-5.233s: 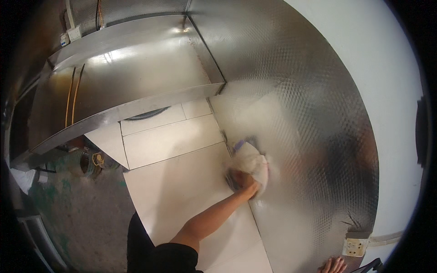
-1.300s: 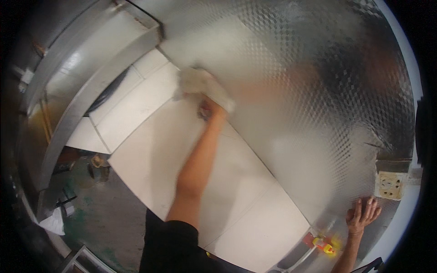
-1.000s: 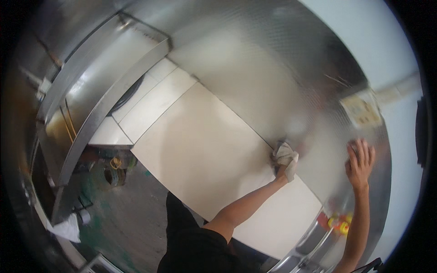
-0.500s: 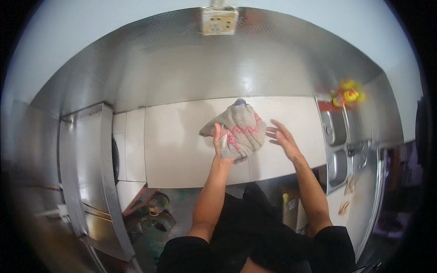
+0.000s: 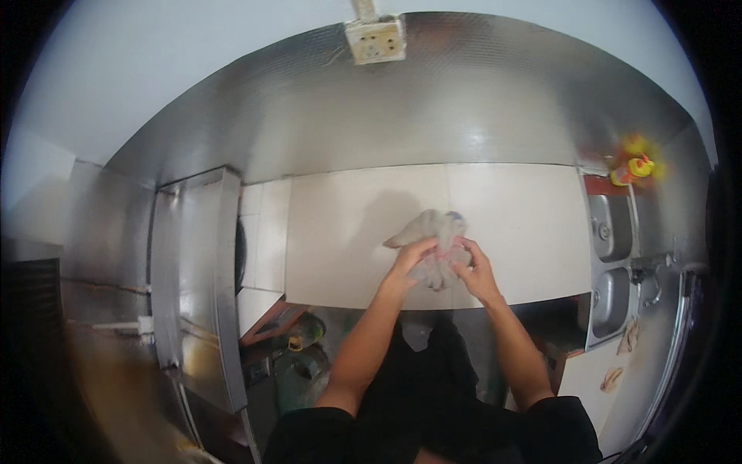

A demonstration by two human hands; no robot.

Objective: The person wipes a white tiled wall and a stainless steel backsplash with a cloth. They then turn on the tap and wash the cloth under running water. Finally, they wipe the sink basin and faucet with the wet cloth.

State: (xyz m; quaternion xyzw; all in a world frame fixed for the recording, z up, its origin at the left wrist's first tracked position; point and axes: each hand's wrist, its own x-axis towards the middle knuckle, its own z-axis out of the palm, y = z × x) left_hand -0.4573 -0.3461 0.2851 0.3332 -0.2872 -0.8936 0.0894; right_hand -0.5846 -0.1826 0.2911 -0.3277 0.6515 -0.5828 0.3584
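A bunched grey cloth (image 5: pixel 427 226) with a pink pattern is in front of me, over the white counter near its front edge. My left hand (image 5: pixel 411 261) grips its left side, fingers curled into the fabric. My right hand (image 5: pixel 476 272) has hold of the right side, thumb and fingers bent on it. A small blue patch (image 5: pixel 454 216) shows at the cloth's far end; I cannot tell what it belongs to. Something pale and shiny shows between my hands, mostly hidden by the cloth and my fingers.
The white counter (image 5: pixel 348 232) runs up to a metal-clad wall (image 5: pixel 363 116) with a socket box (image 5: pixel 376 42). A double sink (image 5: pixel 610 228) is at the right, a yellow-and-red bottle (image 5: pixel 634 168) behind it. At the left stands a steel appliance (image 5: pixel 197 286). Crumpled cloths (image 5: pixel 630 336) lie right of me.
My right hand, apart from the cloth before, now holds it. The cloth has come nearer to me and looks more gathered. The view has shifted left.
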